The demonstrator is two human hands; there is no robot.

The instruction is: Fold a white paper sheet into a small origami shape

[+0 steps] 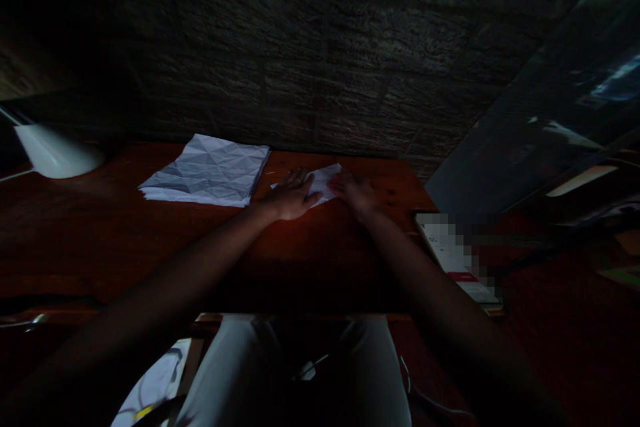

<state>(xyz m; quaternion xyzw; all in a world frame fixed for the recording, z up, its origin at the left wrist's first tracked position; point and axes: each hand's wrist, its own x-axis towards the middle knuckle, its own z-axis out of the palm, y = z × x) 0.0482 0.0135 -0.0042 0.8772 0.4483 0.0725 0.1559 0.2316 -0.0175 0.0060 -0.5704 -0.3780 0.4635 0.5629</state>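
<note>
A small folded piece of white paper [324, 180] lies on the wooden desk between my two hands. My left hand [294, 197] rests flat over its left part, fingers spread and thumb pointing right; a ring shows on one finger. On the right end of the paper lies my right hand [356, 192], its fingers stretched out and pressed down against the sheet. Dim light blurs the right fingertips. To the left of my left hand sits a stack of creased paper sheets [210, 170], the top one covered in triangular fold lines.
The reddish wooden desk [125, 240] runs up to a dark block wall [320, 60]. A white lamp shade [60, 152] stands at the far left. Near the right edge lies a white box or booklet [443, 247], partly pixelated. A grey panel [510, 127] rises beyond that edge.
</note>
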